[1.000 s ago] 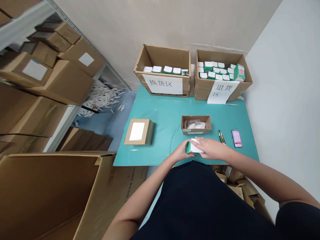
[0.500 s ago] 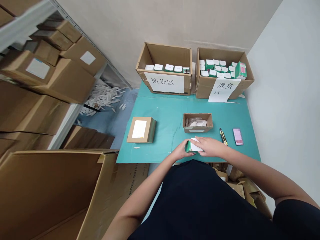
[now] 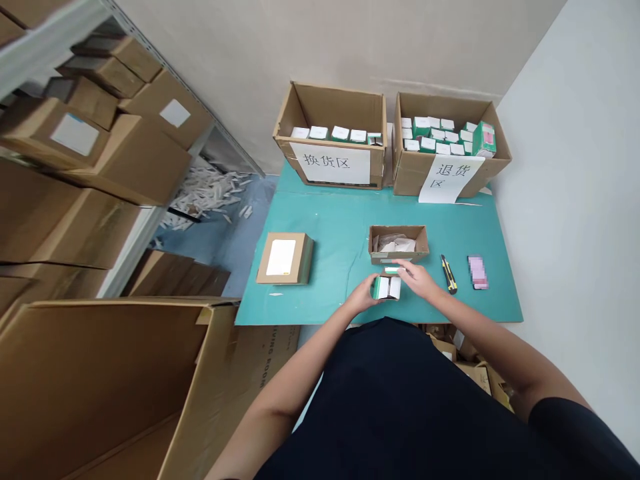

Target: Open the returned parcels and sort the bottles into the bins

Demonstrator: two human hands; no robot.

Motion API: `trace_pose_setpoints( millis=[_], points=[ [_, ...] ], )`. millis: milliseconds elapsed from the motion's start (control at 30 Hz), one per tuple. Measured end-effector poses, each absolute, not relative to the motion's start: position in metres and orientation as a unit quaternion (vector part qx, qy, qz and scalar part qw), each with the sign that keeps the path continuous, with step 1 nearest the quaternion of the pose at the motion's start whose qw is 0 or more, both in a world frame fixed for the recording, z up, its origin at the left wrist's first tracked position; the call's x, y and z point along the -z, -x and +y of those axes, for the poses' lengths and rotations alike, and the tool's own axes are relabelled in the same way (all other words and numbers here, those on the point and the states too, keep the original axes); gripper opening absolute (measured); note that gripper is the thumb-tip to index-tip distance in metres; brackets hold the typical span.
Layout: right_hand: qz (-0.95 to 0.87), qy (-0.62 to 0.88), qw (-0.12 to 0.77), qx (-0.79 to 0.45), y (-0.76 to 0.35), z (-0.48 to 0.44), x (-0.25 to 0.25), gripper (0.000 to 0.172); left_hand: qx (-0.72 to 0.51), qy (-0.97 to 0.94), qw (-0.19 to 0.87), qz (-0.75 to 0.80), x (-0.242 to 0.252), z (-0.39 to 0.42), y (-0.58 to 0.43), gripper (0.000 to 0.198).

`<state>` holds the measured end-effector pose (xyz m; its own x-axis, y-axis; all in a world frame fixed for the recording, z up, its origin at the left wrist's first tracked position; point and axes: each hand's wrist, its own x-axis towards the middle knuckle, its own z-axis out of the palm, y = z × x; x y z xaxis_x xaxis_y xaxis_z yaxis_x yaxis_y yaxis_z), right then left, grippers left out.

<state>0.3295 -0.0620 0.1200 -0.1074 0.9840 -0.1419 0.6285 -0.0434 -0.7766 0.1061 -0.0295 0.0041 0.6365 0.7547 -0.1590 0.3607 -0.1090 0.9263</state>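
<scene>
Steel shelving (image 3: 45, 50), far left, stacked with labelled cardboard cartons (image 3: 135, 160); below it, a large open carton (image 3: 95, 393); beyond the shelving, a heap of white packets (image 3: 205, 193) on the floor; next, a teal work table (image 3: 320, 220) bearing the rest; on it, one closed carton (image 3: 285, 259) with a white label on top, apparently not yet opened.

Centre front: left hand (image 3: 363, 295), cupping the left end of a green-and-white box (image 3: 383, 288); right hand (image 3: 417, 280), close beside it, its fingers (image 3: 403, 270) reaching over the box's far side; both hands together on the box, which sits just in front of the small open carton (image 3: 399, 243); whether the box touches the table, or is one box or two, cannot be told; the small open carton shows crumpled paper and no boxes.

Back edge: exchange-area carton (image 3: 330, 107), signed 换货区, holding one row of small boxes, much of its floor showing; returns-area carton (image 3: 410, 175), signed 退货区, holding many more, nearly covering its floor, one green box (image 3: 484, 139) tilted at the right.

Far right: yellow-and-black utility knife (image 3: 449, 274), lying unheld; phone (image 3: 478, 272), screen blurred.
</scene>
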Motion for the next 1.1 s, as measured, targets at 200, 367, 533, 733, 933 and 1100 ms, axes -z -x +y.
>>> trace_pose_setpoints(
  millis=[200, 367, 533, 733, 933, 1100],
  points=[
    [-0.482, 0.714, 0.362, -0.356, -0.305, -0.055, -0.066, 0.035, -0.159, -0.714, 0.552, 0.399, 0.028, -0.03, -0.107, 0.088],
    [-0.499, 0.769, 0.305, -0.258, -0.295, -0.05, -0.054, 0.022, -0.148, -0.691, 0.57, 0.418, 0.038, -0.026, -0.103, 0.091],
    [-0.613, 0.752, 0.213, -0.117, -0.3, -0.054, -0.056, 0.012, -0.153, -0.681, 0.582, 0.417, 0.022, -0.024, -0.097, 0.108],
    [-0.759, 0.629, 0.048, -0.162, -0.298, -0.073, -0.061, 0.027, -0.173, -0.677, 0.54, 0.469, -0.004, -0.025, -0.108, 0.086],
    [-0.761, 0.611, 0.022, -0.216, -0.292, -0.069, -0.061, 0.042, -0.152, -0.707, 0.508, 0.468, -0.015, -0.013, -0.117, 0.072],
    [-0.731, 0.63, 0.067, -0.255, -0.289, -0.062, -0.061, 0.026, -0.119, -0.698, 0.515, 0.482, -0.02, -0.008, -0.113, 0.066]
  ],
)
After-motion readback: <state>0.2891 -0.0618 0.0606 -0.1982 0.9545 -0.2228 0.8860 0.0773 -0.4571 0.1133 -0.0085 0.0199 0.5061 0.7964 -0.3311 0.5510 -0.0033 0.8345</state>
